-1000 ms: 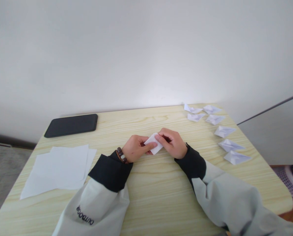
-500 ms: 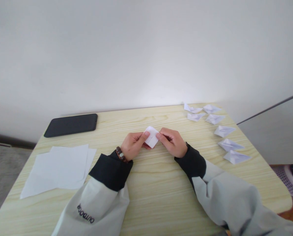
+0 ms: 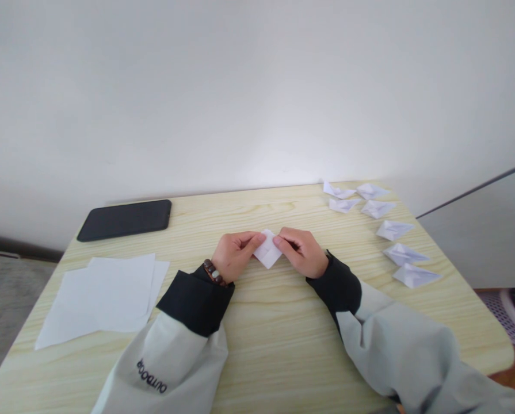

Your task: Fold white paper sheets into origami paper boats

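Pale tabletop (image 3: 278, 345): left hand (image 3: 233, 256), right hand (image 3: 305, 252) angle inward, pinching folded paper (image 3: 268, 254); undersides unclear.

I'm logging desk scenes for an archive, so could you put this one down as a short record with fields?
Left hand: the left hand pinches one side of a small folded white paper; beaded bracelet at the wrist
Right hand: the right hand pinches the opposite side
Table's left: dark phone near the wall; overlapping white sheets nearer the person
Table's right: seven folded paper shapes, boat-like
Surface: pale wood-grain table
Left sleeve: grey, black cuff, lettered OUTDOOR
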Tool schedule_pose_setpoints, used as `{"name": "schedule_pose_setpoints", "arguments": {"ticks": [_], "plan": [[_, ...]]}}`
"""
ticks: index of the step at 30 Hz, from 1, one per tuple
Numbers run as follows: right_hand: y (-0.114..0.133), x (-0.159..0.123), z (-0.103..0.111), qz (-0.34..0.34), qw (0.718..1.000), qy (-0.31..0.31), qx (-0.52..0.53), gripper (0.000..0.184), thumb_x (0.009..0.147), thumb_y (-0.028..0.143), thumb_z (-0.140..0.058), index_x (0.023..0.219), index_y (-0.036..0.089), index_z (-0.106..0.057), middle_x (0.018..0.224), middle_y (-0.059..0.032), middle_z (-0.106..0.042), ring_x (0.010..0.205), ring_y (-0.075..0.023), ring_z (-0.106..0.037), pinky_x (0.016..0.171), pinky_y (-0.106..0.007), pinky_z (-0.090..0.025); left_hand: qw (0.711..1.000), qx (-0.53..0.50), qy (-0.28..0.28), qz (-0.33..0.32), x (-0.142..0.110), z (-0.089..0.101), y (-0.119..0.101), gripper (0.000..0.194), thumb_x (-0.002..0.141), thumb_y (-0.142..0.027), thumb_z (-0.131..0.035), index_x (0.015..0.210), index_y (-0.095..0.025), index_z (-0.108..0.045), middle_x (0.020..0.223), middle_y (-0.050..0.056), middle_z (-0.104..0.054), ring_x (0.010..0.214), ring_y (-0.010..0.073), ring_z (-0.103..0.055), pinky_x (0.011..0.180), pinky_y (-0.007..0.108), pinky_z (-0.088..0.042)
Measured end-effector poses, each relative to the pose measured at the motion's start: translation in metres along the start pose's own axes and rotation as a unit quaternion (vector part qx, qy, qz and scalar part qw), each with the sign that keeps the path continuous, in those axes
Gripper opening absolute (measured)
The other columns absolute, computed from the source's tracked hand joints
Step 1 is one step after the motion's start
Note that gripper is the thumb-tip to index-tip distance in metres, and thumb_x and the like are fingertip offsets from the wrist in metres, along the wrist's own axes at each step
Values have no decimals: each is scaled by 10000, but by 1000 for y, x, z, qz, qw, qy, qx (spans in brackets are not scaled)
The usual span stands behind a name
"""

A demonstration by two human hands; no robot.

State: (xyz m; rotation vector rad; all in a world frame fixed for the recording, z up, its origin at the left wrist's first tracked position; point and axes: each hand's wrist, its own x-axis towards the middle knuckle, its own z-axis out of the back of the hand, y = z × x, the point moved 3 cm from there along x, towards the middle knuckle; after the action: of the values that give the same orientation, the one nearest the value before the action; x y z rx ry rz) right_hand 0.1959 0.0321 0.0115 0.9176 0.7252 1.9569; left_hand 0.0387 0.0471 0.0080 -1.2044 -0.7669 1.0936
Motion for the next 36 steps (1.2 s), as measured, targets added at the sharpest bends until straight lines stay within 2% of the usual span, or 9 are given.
{"name": "schedule_pose_setpoints", "arguments": {"ticks": [6,11,20,25,31,36], "plan": [[0,1,0,7,1000,-8,-20,341,914,297,-388,591,189,-390,576,26,-397,548,-96,-387,545,-242,-303,1000,1,3,4,1,-1,-2,460,713,-542,-572,832,-115,-695,726,38,-694,675,168,-618,599,241,-516],[-2,0,1,-9,999,-47,-21,320,912,310,-394,621,185,-439,581,23,-421,545,-98,-395,540,-238,-307,999,-16,30,7,3,-3,2,446,674,-517,-638,851,-109,-671,757,44,-688,682,166,-627,601,241,-518],[-2,0,1,-13,999,-47,-13,316,905,325,-417,632,180,-485,588,15,-463,550,-100,-420,537,-236,-320,998,13,59,2,0,-3,2,378,708,-480,-624,790,-114,-661,692,35,-672,626,162,-628,558,235,-506],[0,0,1,-5,999,-43,-22,319,903,311,-415,613,186,-457,574,20,-439,534,-99,-396,532,-243,-308,998,31,49,25,0,-2,3,361,677,-464,-655,772,-115,-660,669,33,-673,604,166,-629,555,244,-502],[1,0,1,13,999,-32,-24,329,908,303,-393,601,190,-427,576,19,-423,538,-102,-382,537,-249,-304,998,8,50,31,0,-2,5,346,661,-458,-676,738,-121,-663,650,22,-677,591,159,-633,558,237,-509],[-2,0,1,-4,998,-53,-25,311,908,306,-397,626,186,-449,582,18,-426,545,-103,-396,536,-245,-308,997,-40,45,56,0,-1,3,420,646,-516,-672,756,-111,-675,641,34,-685,566,160,-638,567,264,-544]]}}
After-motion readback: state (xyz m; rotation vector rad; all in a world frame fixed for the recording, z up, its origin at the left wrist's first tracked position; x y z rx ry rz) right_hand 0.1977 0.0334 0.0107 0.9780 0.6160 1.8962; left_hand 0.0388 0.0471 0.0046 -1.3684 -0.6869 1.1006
